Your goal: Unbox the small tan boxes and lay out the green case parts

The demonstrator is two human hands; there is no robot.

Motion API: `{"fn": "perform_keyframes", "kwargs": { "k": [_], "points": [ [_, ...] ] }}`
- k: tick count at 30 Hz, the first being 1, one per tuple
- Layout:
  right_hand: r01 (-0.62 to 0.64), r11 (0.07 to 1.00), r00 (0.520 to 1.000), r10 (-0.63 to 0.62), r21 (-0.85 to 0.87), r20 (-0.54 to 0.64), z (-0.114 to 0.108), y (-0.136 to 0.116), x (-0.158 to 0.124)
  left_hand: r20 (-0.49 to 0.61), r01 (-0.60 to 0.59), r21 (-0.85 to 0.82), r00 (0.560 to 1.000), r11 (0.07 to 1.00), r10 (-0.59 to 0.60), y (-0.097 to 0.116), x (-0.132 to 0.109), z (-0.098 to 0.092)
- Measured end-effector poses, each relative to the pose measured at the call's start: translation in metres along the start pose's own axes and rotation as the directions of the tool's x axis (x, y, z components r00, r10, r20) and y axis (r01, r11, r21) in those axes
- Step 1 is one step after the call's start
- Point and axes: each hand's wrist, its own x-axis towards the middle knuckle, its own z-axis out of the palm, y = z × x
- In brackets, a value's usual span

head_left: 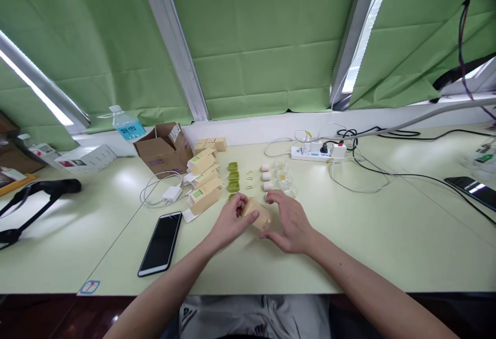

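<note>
A small tan cardboard box (258,214) is tilted above the table, between my hands. My left hand (231,221) grips its left side, thumb on the near face and fingers curled behind. My right hand (290,222) is spread around the box's right end, its thumb close to the lower corner; whether it touches I cannot tell. Just beyond are a column of green plastic cups (233,175), small yellow-green clips (249,178), white cylinders (265,176) and clear plastic pieces (284,178). Part of the nearest items is hidden by my hands.
Opened tan boxes (204,194) lie left of the cups, with closed boxes (211,144) behind. A brown carton (165,150), white charger (172,194) and phone (160,244) are on the left. A power strip (315,154) with trailing cables and another phone (475,190) are on the right.
</note>
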Motion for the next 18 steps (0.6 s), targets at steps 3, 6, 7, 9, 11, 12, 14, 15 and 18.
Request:
{"fn": "perform_keyframes", "kwargs": {
  "k": [3, 6, 7, 9, 11, 12, 14, 15, 18],
  "points": [
    [-0.057, 0.998, 0.990, 0.053, 0.024, 0.132, 0.005, -0.005, -0.002, -0.051, 0.038, -0.146, 0.998, 0.989, -0.046, -0.012, -0.001, 0.011],
    [-0.124, 0.992, 0.971, 0.117, 0.020, 0.209, 0.010, -0.008, -0.004, -0.037, 0.056, -0.197, 0.997, 0.979, -0.065, -0.018, -0.005, 0.018],
    [-0.144, 0.989, 0.967, 0.136, 0.022, 0.217, 0.012, -0.009, -0.004, -0.010, 0.053, -0.218, 0.998, 0.975, -0.057, -0.018, -0.005, 0.018],
    [-0.170, 0.985, 0.964, 0.158, 0.037, 0.215, 0.013, -0.007, -0.005, 0.050, 0.027, -0.283, 0.999, 0.959, -0.013, -0.018, -0.006, 0.017],
    [-0.188, 0.980, 0.965, 0.172, 0.064, 0.200, 0.012, -0.005, -0.005, 0.083, -0.010, -0.354, 0.996, 0.935, 0.042, -0.016, -0.006, 0.013],
    [-0.196, 0.978, 0.965, 0.179, 0.075, 0.194, 0.011, -0.003, -0.004, 0.089, -0.023, -0.378, 0.994, 0.926, 0.061, -0.016, -0.006, 0.011],
    [-0.199, 0.976, 0.964, 0.179, 0.089, 0.194, 0.008, 0.000, -0.003, 0.094, -0.039, -0.384, 0.992, 0.923, 0.081, -0.016, -0.006, 0.007],
    [-0.186, 0.978, 0.966, 0.166, 0.091, 0.199, 0.006, 0.002, -0.002, 0.100, -0.042, -0.366, 0.991, 0.930, 0.084, -0.016, -0.005, 0.006],
    [-0.140, 0.987, 0.968, 0.120, 0.077, 0.220, 0.005, 0.007, -0.003, 0.098, -0.073, -0.249, 0.990, 0.966, 0.100, -0.018, -0.006, 0.004]
  ]
}}
